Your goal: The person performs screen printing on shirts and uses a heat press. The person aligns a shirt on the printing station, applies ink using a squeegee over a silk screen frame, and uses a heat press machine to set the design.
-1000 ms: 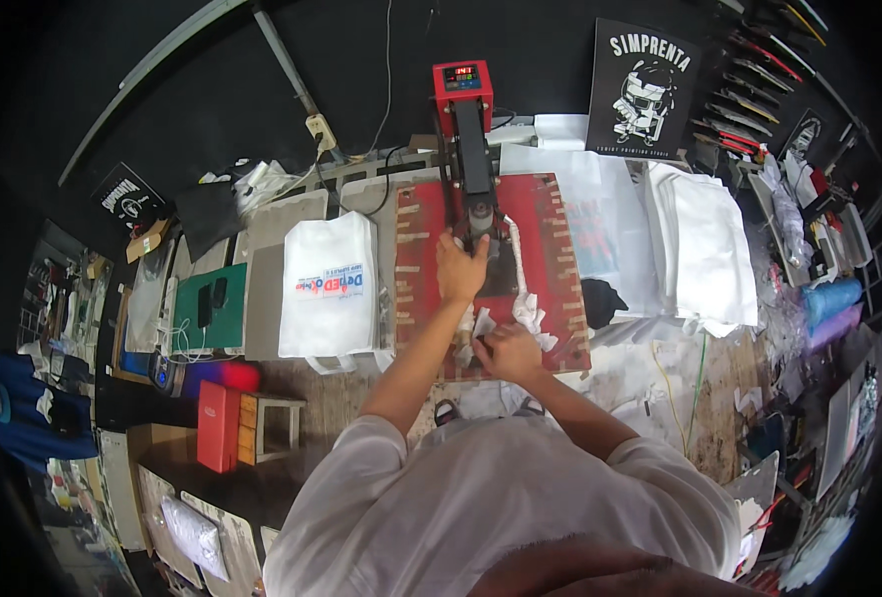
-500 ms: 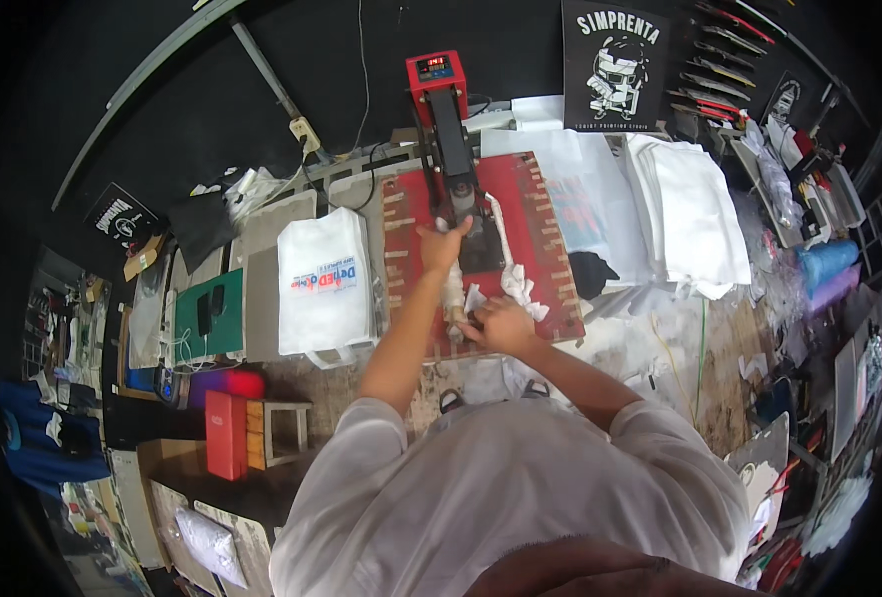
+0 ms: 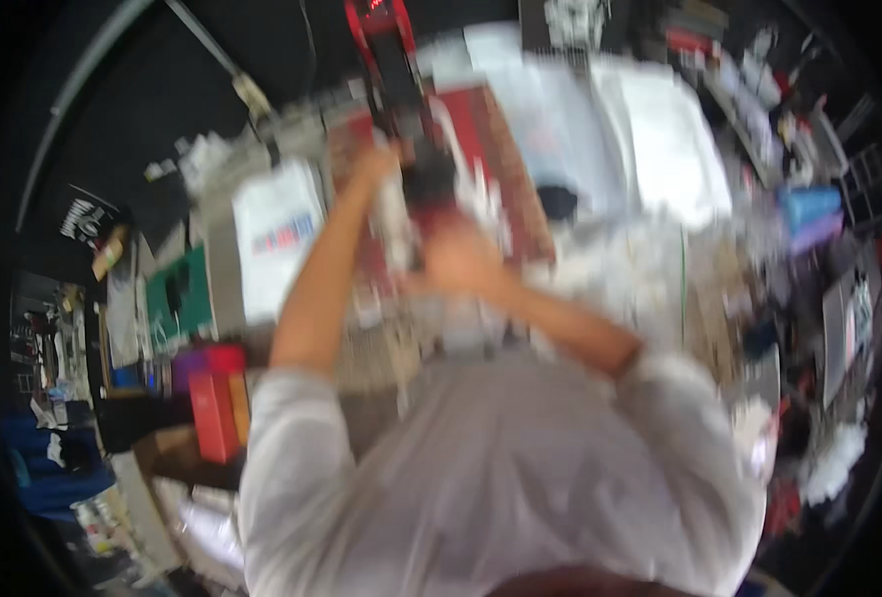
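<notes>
A heat press with a red control box and dark frame stands over a red board edged with tan tape. My left hand reaches to the press beside its dark centre, at the upper end of a pale wrapped bar. My right hand is lower, close to the near end of that bar, over the board's front part. Motion smears the fingers of both hands, so their grip does not show. White wrapping runs along the press's right side.
White printed bags lie left of the board, near a green mat. A white stack and a dark cloth are at right. A red box stands below left; blue and purple rolls sit far right.
The view has shifted and blurred, so the press and board sit higher and farther left in it. Both hands remain at the press; the right one is strongly smeared.
</notes>
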